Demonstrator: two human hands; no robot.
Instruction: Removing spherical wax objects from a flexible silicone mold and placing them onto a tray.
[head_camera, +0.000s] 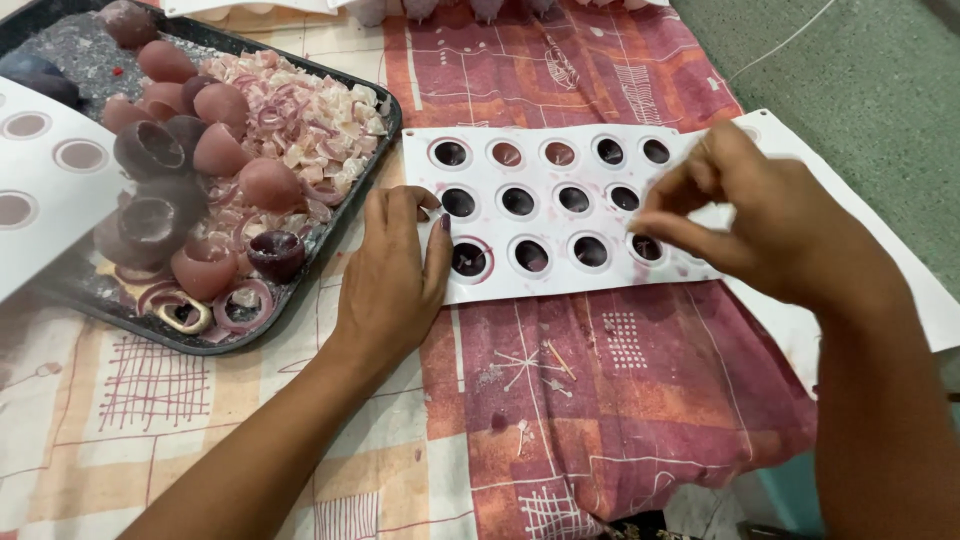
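Head view: left hand lies flat, fingers spread and holding nothing, pinning the left edge of a white flexible mould sheet with three rows of round cavities that rests on a red-and-cream patterned cloth over the bench. Right hand hovers at the sheet's right end, fingers pinched near a bottom-row cavity; can't tell if it grips anything. Black tray of maroon and pink wax half-shells and shavings sits just left.

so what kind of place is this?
Probably a home craft table for wax or soap moulding. The left hand presses on a white cavity mould, a dark tray holds pink and purple half-shells and shavings, and a patterned cloth is stained.
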